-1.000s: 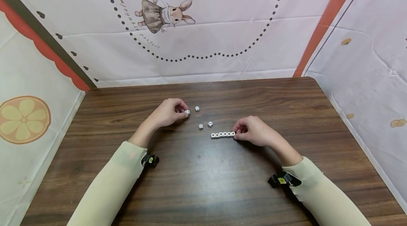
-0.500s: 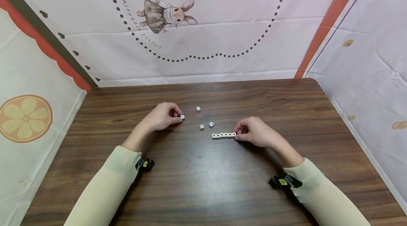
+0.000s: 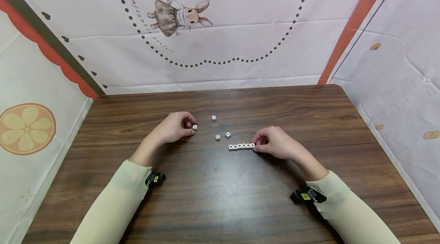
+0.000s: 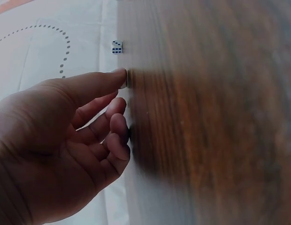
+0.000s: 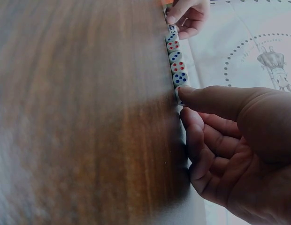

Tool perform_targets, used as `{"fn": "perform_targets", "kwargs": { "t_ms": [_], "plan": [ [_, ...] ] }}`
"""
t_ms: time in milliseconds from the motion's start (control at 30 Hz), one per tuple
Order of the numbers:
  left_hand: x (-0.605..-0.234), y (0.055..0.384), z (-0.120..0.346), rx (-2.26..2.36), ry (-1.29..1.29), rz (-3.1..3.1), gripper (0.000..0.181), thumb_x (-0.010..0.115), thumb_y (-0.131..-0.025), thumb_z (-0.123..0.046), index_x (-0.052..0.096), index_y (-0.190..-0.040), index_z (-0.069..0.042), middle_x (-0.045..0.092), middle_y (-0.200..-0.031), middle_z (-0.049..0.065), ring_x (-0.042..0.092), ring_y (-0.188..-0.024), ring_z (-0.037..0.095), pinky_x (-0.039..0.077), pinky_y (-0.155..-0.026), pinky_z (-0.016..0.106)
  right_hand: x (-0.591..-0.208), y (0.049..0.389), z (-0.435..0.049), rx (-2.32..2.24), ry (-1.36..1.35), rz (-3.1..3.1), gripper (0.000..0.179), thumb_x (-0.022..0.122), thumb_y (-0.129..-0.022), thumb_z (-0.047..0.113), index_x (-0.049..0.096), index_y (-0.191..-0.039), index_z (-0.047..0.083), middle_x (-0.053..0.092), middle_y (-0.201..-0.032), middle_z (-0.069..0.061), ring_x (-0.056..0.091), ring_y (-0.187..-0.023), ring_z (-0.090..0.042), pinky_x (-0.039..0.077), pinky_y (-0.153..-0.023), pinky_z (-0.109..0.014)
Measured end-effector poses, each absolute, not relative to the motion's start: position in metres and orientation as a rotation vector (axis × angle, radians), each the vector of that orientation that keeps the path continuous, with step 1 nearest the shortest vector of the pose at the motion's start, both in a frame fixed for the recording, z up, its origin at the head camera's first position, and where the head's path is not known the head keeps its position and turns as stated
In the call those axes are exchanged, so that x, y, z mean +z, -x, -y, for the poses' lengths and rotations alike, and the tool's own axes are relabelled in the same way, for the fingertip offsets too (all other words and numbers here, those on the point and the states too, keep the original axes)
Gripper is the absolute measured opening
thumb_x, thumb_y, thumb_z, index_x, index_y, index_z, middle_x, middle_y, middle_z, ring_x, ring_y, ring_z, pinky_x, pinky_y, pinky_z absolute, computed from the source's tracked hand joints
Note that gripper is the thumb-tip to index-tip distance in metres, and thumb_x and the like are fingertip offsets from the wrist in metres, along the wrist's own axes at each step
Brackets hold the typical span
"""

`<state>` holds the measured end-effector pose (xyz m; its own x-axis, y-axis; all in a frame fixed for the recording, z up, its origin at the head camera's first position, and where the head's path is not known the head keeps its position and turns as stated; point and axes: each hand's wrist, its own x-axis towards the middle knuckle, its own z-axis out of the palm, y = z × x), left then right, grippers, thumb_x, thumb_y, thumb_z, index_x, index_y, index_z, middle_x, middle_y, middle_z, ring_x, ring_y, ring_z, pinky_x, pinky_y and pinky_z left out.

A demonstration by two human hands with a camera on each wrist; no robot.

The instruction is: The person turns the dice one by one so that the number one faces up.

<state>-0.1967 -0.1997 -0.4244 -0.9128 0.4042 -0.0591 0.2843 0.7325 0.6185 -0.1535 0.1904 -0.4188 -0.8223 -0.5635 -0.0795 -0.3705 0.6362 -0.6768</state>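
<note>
A white die (image 3: 194,127) is pinched between the thumb and fingers of my left hand (image 3: 176,127), low over the left-middle of the table. In the left wrist view the thumb and fingers hide most of it. My right hand (image 3: 275,143) holds the right end die (image 5: 179,95) of a straight row of dice (image 3: 241,146), thumb on its near side. Red single pips face up along the row. Blue and red pips show on the dice's sides in the right wrist view.
Three loose dice lie between the hands: one die (image 3: 214,118) farther back, another die (image 3: 217,137) and a third die (image 3: 228,135) close behind the row. The wooden table (image 3: 220,198) meets a printed cloth (image 3: 240,45) at its back edge.
My left hand has drawn back to the left and slightly nearer with its die, which shows a different face upward. The right hand and the row have stayed put.
</note>
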Motion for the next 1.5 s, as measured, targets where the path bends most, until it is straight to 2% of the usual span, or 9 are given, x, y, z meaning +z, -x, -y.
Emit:
{"fn": "perform_targets", "kwargs": {
  "t_ms": [200, 433, 667, 1067, 1500],
  "plan": [
    [-0.422, 0.194, 0.194, 0.932, -0.598, -2.762, 0.026, 0.087, -0.089, -0.014, 0.076, -0.112, -0.007, 0.067, -0.092, 0.003, 0.062, -0.087, 0.020, 0.048, -0.081, 0.038, -0.419, 0.153, -0.191, -0.978, 0.748, -2.574, 0.007, 0.084, -0.091, 0.012, 0.078, -0.096, 0.012, 0.068, -0.078, 0.010, 0.061, -0.074, -0.008, 0.050, -0.071, -0.031],
    [-0.424, 0.193, 0.192, 0.924, -0.606, -2.762, 0.016, 0.083, -0.092, -0.012, 0.078, -0.107, -0.008, 0.068, -0.086, -0.002, 0.061, -0.082, 0.015, 0.049, -0.077, 0.036, -0.420, 0.152, -0.191, -0.988, 0.742, -2.568, 0.007, 0.083, -0.091, 0.012, 0.078, -0.096, 0.012, 0.068, -0.078, 0.009, 0.061, -0.073, -0.008, 0.050, -0.071, -0.030],
    [-0.420, 0.190, 0.192, 0.956, -0.582, -2.753, 0.010, 0.082, -0.094, -0.011, 0.076, -0.102, -0.010, 0.069, -0.086, -0.002, 0.061, -0.081, 0.015, 0.049, -0.076, 0.036, -0.420, 0.153, -0.190, -0.982, 0.753, -2.572, 0.007, 0.084, -0.091, 0.012, 0.078, -0.095, 0.012, 0.068, -0.078, 0.010, 0.061, -0.073, -0.008, 0.050, -0.071, -0.030],
    [-0.421, 0.188, 0.198, 1.011, -0.559, -2.727, 0.009, 0.081, -0.096, -0.013, 0.075, -0.103, -0.012, 0.072, -0.090, -0.004, 0.065, -0.084, 0.015, 0.051, -0.077, 0.036, -0.418, 0.152, -0.190, -0.980, 0.752, -2.574, 0.008, 0.084, -0.091, 0.011, 0.077, -0.095, 0.012, 0.068, -0.078, 0.010, 0.061, -0.073, -0.008, 0.050, -0.071, -0.031],
    [-0.421, 0.186, 0.205, 1.002, -0.518, -2.702, 0.011, 0.083, -0.094, -0.013, 0.076, -0.101, -0.009, 0.072, -0.087, -0.002, 0.064, -0.081, 0.016, 0.050, -0.075, 0.035, -0.419, 0.153, -0.190, -0.979, 0.756, -2.574, 0.008, 0.084, -0.091, 0.012, 0.078, -0.095, 0.012, 0.068, -0.078, 0.010, 0.061, -0.074, -0.008, 0.050, -0.072, -0.031]
  ]
}}
